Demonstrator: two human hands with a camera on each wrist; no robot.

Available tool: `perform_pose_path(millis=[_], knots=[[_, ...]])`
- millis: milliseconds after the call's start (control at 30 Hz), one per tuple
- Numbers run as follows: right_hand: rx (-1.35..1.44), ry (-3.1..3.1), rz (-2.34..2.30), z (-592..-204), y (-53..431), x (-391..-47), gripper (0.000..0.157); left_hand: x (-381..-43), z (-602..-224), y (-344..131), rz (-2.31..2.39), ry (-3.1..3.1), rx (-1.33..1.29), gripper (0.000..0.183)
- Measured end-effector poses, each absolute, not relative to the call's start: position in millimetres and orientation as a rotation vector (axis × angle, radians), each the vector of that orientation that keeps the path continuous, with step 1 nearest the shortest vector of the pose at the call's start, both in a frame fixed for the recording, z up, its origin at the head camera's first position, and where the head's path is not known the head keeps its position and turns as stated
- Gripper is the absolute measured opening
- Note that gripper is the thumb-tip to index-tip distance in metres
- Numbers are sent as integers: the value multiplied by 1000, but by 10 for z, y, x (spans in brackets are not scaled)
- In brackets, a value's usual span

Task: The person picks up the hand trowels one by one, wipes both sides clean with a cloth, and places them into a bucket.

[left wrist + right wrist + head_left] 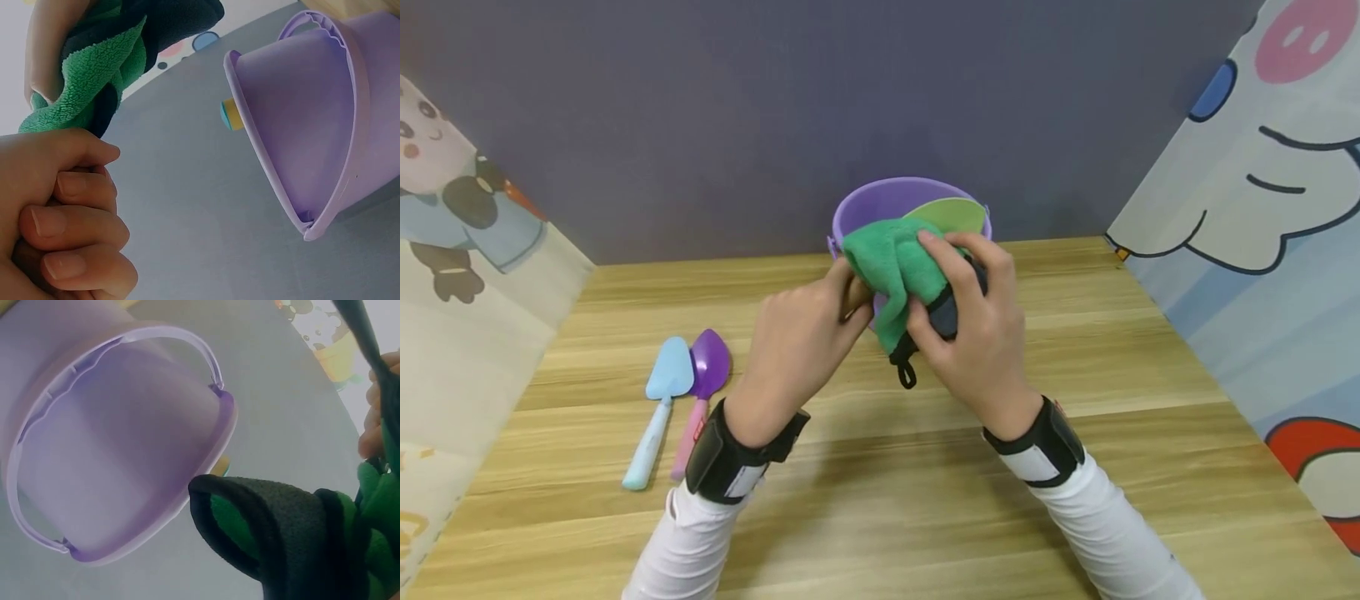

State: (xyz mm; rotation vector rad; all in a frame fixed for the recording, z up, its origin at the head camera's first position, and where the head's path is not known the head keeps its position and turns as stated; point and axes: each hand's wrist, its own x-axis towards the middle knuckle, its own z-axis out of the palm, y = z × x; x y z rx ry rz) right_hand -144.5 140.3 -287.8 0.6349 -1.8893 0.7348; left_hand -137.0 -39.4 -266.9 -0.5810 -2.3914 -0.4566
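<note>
A green terry cloth [880,250] with dark grey parts, black edging and a small hanging loop is bunched up in front of the bucket. My left hand [801,333] has its fingers curled and pinches the cloth's left edge. From the other side my right hand [985,325] grips it, thumb on the near side and fingers over the top. In the right wrist view, a folded dark-edged part of the cloth [287,537] gapes, showing green inside. Behind the hands stands a purple bucket [880,200], partly hidden by the cloth.
A light green piece [958,217] shows inside the bucket's rim. To the left on the wooden table [880,517] lie a light blue toy shovel [670,371] and a purple one with a pink handle [711,367]. A grey panel [737,125] rises behind; cartoon-printed panels flank both sides.
</note>
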Motion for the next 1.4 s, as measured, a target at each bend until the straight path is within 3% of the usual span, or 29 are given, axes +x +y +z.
perform_pose_path(millis=[933, 1400], knots=[[469, -1857, 847, -2745, 1590, -1484, 46, -1392, -2648, -498, -463, -2447, -505, 18], [594, -1842, 886, -2714, 1489, -1299, 48, -1389, -2618, -529, -490, -2498, -451, 17]])
